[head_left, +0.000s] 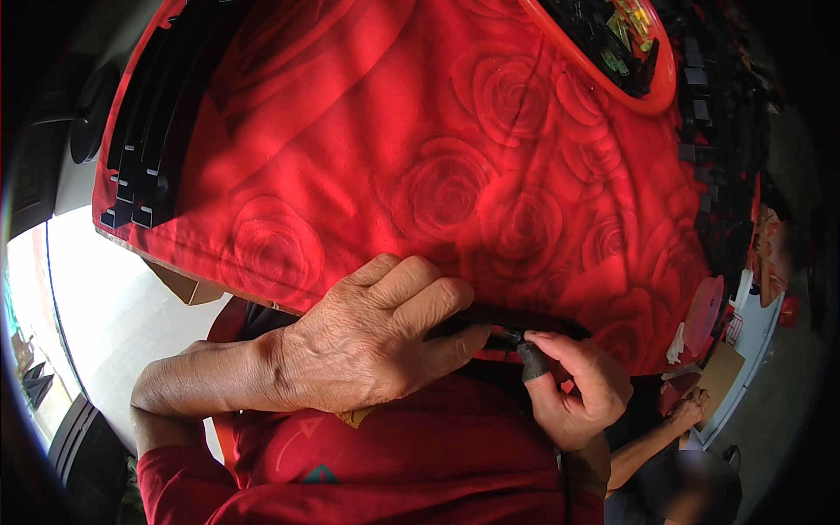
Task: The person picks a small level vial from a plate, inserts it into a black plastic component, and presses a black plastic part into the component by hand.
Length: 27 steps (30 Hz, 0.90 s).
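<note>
At the near edge of the table lies a long black plastic strip (570,327), partly hidden behind my fingers. My left hand (376,328) is closed over its left part, knuckles up, with the thumb and forefinger pressing along it. My right hand (588,385) pinches at the strip's middle, thumb and forefinger nearly meeting there. A dark grey finger sleeve (533,362) covers my right thumb. Between the two hands a small shiny bit shows on the strip, too small to name. Whatever my right fingertips hold is hidden.
Red rose-printed cloth (350,175) covers the table. Long black strips (131,166) lie stacked at the left edge. A red-rimmed basin (658,96) at the far right holds small black and yellow-green pieces. Black parts (700,140) line the right edge. Another person's hand (689,409) works at lower right.
</note>
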Motion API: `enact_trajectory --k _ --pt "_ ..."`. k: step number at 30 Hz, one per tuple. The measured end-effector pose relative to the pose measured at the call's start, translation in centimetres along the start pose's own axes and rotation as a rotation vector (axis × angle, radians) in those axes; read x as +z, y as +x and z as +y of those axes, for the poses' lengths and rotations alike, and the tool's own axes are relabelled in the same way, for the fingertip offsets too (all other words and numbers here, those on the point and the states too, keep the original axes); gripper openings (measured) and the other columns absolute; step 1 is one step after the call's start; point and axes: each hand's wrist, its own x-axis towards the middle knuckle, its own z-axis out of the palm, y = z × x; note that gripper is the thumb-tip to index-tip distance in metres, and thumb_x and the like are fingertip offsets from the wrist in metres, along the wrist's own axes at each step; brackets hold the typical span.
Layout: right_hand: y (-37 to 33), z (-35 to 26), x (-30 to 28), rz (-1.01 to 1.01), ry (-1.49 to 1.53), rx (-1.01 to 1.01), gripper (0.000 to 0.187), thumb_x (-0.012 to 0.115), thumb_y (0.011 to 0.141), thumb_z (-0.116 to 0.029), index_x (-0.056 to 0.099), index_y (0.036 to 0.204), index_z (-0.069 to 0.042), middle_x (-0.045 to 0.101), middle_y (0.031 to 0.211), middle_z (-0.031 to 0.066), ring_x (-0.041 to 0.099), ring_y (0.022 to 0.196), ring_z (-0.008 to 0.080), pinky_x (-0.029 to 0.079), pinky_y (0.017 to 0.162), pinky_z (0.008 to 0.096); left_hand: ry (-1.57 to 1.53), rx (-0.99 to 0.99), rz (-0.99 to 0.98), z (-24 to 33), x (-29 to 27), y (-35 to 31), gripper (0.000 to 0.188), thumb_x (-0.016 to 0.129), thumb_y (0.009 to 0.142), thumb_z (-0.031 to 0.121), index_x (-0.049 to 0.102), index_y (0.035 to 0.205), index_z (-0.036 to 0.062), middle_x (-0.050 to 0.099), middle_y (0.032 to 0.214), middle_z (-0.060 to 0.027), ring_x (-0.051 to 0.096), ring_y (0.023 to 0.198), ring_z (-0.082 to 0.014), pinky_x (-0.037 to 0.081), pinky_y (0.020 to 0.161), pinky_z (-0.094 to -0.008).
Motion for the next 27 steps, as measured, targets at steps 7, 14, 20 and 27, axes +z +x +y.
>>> enact_trajectory --k 7,14,20,27 --pt "-0.1 0.1 0.7 0.004 0.070 0.087 0.039 0.079 0.076 0.008 0.075 0.114 0.000 0.079 0.098 0.0125 0.076 0.075 0.0192 0.059 0.063 0.0288 -0.011 0.024 0.124 -0.6 1.1 -0.3 0.051 0.071 0.063 0.022 0.079 0.113 0.0150 0.061 0.109 -0.0057 0.058 0.089 -0.0216 0.052 0.073 -0.0340" --pt "-0.2 -0.6 1.3 0.048 0.077 0.163 0.042 0.079 0.075 0.009 0.076 0.116 0.000 0.079 0.097 0.0134 0.076 0.073 0.0183 0.059 0.060 0.0283 -0.023 0.044 0.071 -0.3 0.3 -0.1 0.048 0.072 0.061 0.022 0.078 0.109 0.0137 0.063 0.111 -0.0075 0.060 0.092 -0.0235 0.052 0.072 -0.0351" --pt "0.2 -1.9 0.7 0.006 -0.096 0.105 0.051 0.078 0.063 0.012 0.078 0.112 -0.003 0.078 0.089 0.0110 0.066 0.057 0.0175 0.053 0.051 0.0298 0.041 0.082 0.099 -0.2 0.6 -0.4 0.044 0.072 0.062 0.021 0.079 0.105 0.0132 0.063 0.113 -0.0083 0.060 0.093 -0.0241 0.052 0.072 -0.0358" --pt "0.1 -1.9 0.5 0.007 -0.184 -0.087 0.050 0.080 0.061 0.011 0.079 0.109 -0.003 0.078 0.089 0.0105 0.068 0.060 0.0187 0.054 0.052 0.0300 -0.006 0.083 0.139 -0.3 0.9 -0.3 0.041 0.072 0.063 0.020 0.078 0.103 0.0117 0.063 0.111 -0.0090 0.061 0.093 -0.0244 0.053 0.072 -0.0362"
